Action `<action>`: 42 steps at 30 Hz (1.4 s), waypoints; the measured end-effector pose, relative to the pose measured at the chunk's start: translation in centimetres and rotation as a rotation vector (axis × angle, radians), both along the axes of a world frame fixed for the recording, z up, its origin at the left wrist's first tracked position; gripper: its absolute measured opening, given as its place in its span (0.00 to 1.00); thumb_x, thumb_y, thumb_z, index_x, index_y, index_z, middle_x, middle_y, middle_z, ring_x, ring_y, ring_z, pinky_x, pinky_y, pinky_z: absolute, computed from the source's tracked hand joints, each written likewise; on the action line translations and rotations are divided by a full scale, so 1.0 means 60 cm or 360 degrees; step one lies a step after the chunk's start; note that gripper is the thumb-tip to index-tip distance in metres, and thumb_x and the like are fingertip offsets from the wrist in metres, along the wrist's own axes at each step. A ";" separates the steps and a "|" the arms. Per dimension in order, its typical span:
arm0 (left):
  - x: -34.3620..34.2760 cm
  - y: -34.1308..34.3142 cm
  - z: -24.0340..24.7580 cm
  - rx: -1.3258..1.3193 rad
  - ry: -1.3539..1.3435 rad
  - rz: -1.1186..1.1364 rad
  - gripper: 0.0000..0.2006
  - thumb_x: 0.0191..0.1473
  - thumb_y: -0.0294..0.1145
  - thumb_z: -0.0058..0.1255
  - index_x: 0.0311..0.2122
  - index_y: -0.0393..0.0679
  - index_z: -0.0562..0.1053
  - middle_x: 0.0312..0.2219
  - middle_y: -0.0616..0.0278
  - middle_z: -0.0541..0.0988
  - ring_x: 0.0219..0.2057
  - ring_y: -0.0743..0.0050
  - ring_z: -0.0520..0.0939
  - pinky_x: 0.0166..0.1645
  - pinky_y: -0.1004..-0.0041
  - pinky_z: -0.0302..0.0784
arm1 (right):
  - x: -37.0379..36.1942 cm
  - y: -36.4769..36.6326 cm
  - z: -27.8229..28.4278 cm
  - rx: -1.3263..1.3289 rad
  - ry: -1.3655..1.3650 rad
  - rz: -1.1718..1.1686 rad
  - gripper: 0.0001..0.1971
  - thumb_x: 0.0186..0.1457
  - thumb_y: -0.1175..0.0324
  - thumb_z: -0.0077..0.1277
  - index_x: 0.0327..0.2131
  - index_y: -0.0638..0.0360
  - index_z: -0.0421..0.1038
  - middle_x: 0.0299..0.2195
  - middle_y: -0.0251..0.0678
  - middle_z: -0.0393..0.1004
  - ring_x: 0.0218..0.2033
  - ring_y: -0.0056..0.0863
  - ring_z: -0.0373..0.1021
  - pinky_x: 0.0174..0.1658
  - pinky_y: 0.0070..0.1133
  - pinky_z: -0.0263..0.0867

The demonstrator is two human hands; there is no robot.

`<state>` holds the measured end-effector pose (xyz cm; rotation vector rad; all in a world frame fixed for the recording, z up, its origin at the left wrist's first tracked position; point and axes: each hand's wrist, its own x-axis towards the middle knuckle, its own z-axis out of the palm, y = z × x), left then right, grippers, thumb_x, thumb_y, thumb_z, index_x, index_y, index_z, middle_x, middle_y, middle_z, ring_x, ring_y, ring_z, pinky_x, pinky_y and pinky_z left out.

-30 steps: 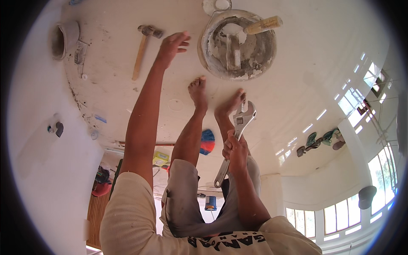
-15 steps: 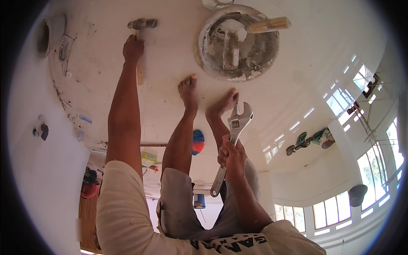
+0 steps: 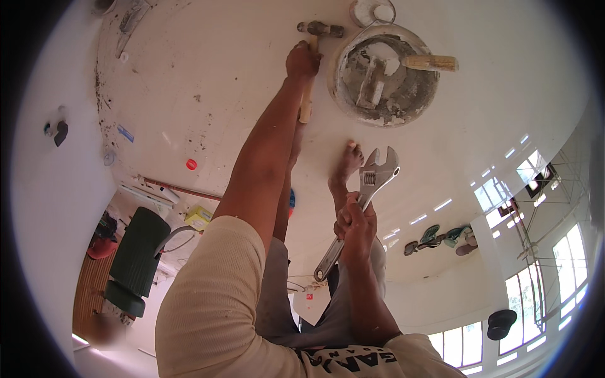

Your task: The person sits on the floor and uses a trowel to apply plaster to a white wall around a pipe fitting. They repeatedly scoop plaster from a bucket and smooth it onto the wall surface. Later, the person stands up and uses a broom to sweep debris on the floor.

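My left hand [image 3: 302,61] is stretched far forward and closed round the wooden handle of a hammer [image 3: 320,29]. The hammer's steel head lies crosswise beyond my fist, close to the left side of a round basin [image 3: 334,80]. In my right hand [image 3: 354,219], nearer my body, is a large adjustable wrench [image 3: 377,175]. Its jaws point forward and sit apart, with nothing between them. Inside the mortar-smeared basin rests a mortar-coated tool [image 3: 373,83]. A thick wooden handle [image 3: 435,62] sticks out over the basin's right rim.
A whitish round container [image 3: 360,11] stands behind the basin. On the floor at left lie a red cap [image 3: 191,164], a blue piece [image 3: 125,133] and a brown rod [image 3: 183,188]. A yellow box [image 3: 198,217] and a dark green object [image 3: 140,246] are nearer. Sandals [image 3: 440,238] lie at right.
My left hand has carried the hammer rightward, close to the basin. The view has turned, bringing the red cap and dark green object into sight. My right hand still holds the wrench.
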<state>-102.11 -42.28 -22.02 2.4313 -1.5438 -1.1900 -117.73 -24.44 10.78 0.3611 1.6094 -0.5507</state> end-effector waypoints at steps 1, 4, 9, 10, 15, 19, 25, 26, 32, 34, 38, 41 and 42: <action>-0.004 0.004 -0.005 0.0031 0.0014 -0.0060 0.19 0.49 0.40 0.60 0.43 0.38 0.73 0.40 0.47 0.80 0.45 0.47 0.80 0.49 0.58 0.75 | 0.000 0.003 0.001 -0.0014 0.0001 0.0042 0.03 0.63 0.67 0.43 0.36 0.53 0.64 0.17 0.20 0.54 0.13 0.09 0.48 0.16 0.14 0.44; 0.007 0.025 -0.016 0.0096 0.0152 -0.0110 0.21 0.50 0.40 0.59 0.45 0.38 0.73 0.41 0.48 0.80 0.45 0.50 0.80 0.50 0.60 0.75 | -0.002 0.011 -0.002 -0.0072 -0.0009 0.0212 0.04 0.62 0.67 0.43 0.36 0.55 0.64 0.17 0.20 0.54 0.13 0.09 0.48 0.16 0.13 0.44; 0.030 0.152 0.065 -0.0084 0.0712 0.0601 0.22 0.52 0.42 0.57 0.48 0.39 0.74 0.42 0.50 0.81 0.45 0.59 0.81 0.48 0.64 0.76 | 0.010 0.030 -0.001 -0.0249 0.0062 0.0586 0.05 0.61 0.69 0.43 0.37 0.58 0.66 0.17 0.22 0.56 0.14 0.08 0.49 0.16 0.13 0.45; 0.035 0.208 0.087 -0.0159 0.0633 0.0703 0.21 0.51 0.44 0.58 0.44 0.39 0.76 0.36 0.54 0.82 0.40 0.63 0.82 0.45 0.66 0.77 | 0.006 0.050 -0.011 -0.0339 0.0079 0.0753 0.05 0.61 0.70 0.43 0.38 0.58 0.66 0.17 0.22 0.56 0.14 0.08 0.50 0.15 0.13 0.46; 0.012 0.445 0.360 0.0429 0.1625 0.1534 0.24 0.54 0.56 0.56 0.33 0.39 0.75 0.26 0.67 0.75 0.28 0.82 0.73 0.31 0.78 0.69 | -0.001 0.173 -0.064 -0.0584 0.0264 0.1673 0.08 0.61 0.69 0.44 0.42 0.61 0.67 0.21 0.32 0.64 0.20 0.20 0.60 0.23 0.21 0.55; -0.021 0.583 0.473 0.0263 0.1923 0.1917 0.20 0.54 0.50 0.58 0.32 0.40 0.73 0.24 0.66 0.75 0.26 0.81 0.74 0.31 0.78 0.71 | 0.045 0.255 -0.016 -0.0718 0.0077 0.2407 0.17 0.60 0.70 0.42 0.52 0.65 0.62 0.34 0.57 0.74 0.35 0.54 0.72 0.37 0.40 0.67; -0.023 0.780 0.472 -0.0015 0.1726 0.3074 0.08 0.54 0.34 0.56 0.29 0.45 0.69 0.17 0.68 0.70 0.19 0.77 0.74 0.28 0.72 0.74 | 0.079 0.359 -0.022 -0.0880 -0.0533 0.3100 0.25 0.58 0.69 0.47 0.58 0.61 0.57 0.39 0.61 0.73 0.39 0.57 0.72 0.42 0.41 0.69; -0.019 0.813 0.464 -0.0103 0.1700 0.3358 0.07 0.54 0.32 0.55 0.28 0.46 0.69 0.16 0.69 0.68 0.17 0.77 0.73 0.28 0.71 0.74 | 0.087 0.362 -0.037 -0.0874 -0.0724 0.3157 0.22 0.57 0.68 0.48 0.55 0.61 0.61 0.38 0.58 0.74 0.39 0.54 0.73 0.42 0.39 0.69; 0.030 0.966 0.443 -0.0760 0.1253 0.4205 0.09 0.54 0.28 0.52 0.26 0.50 0.64 0.13 0.74 0.59 0.12 0.84 0.60 0.20 0.74 0.65 | 0.237 0.418 -0.273 -0.1599 -0.0153 0.3637 0.16 0.54 0.64 0.52 0.45 0.60 0.68 0.37 0.43 0.75 0.40 0.40 0.72 0.46 0.32 0.69; 0.052 0.967 0.459 -0.0629 0.1252 0.4272 0.10 0.55 0.29 0.52 0.25 0.50 0.64 0.12 0.75 0.58 0.11 0.85 0.58 0.17 0.75 0.58 | 0.305 0.479 -0.373 -0.2048 0.0009 0.3903 0.24 0.51 0.62 0.55 0.50 0.60 0.65 0.41 0.45 0.74 0.46 0.42 0.70 0.47 0.34 0.68; 0.048 0.985 0.462 -0.0502 0.1285 0.4357 0.09 0.56 0.31 0.53 0.27 0.49 0.64 0.13 0.74 0.58 0.10 0.84 0.58 0.15 0.76 0.55 | 0.386 0.631 -0.519 -0.2111 0.0167 0.4458 0.30 0.47 0.61 0.59 0.53 0.62 0.63 0.47 0.48 0.70 0.50 0.44 0.67 0.49 0.37 0.68; 0.030 1.015 0.453 -0.0543 0.1284 0.4362 0.08 0.54 0.31 0.55 0.31 0.47 0.67 0.13 0.74 0.62 0.10 0.84 0.61 0.13 0.76 0.56 | 0.387 0.712 -0.593 -0.2121 0.0362 0.4450 0.31 0.47 0.59 0.59 0.53 0.62 0.63 0.48 0.48 0.69 0.52 0.45 0.66 0.49 0.39 0.67; 0.028 1.024 0.455 -0.0512 0.1203 0.4385 0.08 0.54 0.31 0.55 0.30 0.46 0.67 0.13 0.74 0.62 0.10 0.84 0.61 0.13 0.76 0.56 | 0.383 0.736 -0.599 -0.2055 0.0224 0.4523 0.30 0.48 0.59 0.58 0.52 0.62 0.63 0.48 0.49 0.69 0.52 0.46 0.67 0.49 0.39 0.67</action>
